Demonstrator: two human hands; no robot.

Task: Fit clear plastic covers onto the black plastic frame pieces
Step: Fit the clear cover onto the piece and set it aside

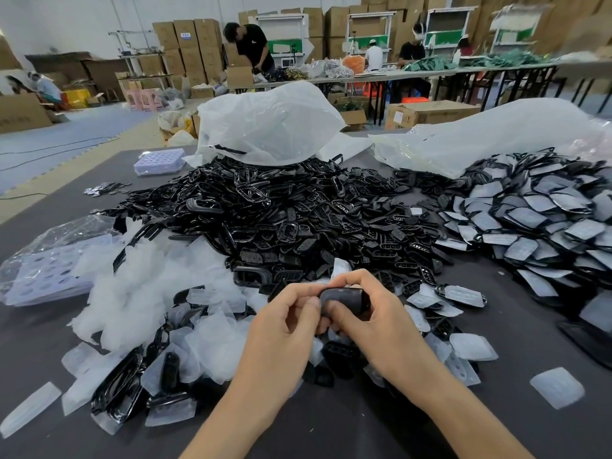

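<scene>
Two hands hold one black frame piece (344,298) near you; your left hand (284,323) pinches its left end; your right hand (367,313) wraps its right end. Clear covers (212,339) lie scattered underneath.

A factory packing floor: stacked cardboard cartons (195,44) at 12 o'clock, workers at long tables (430,72), black plastic parts (298,210) heaped centre.
</scene>
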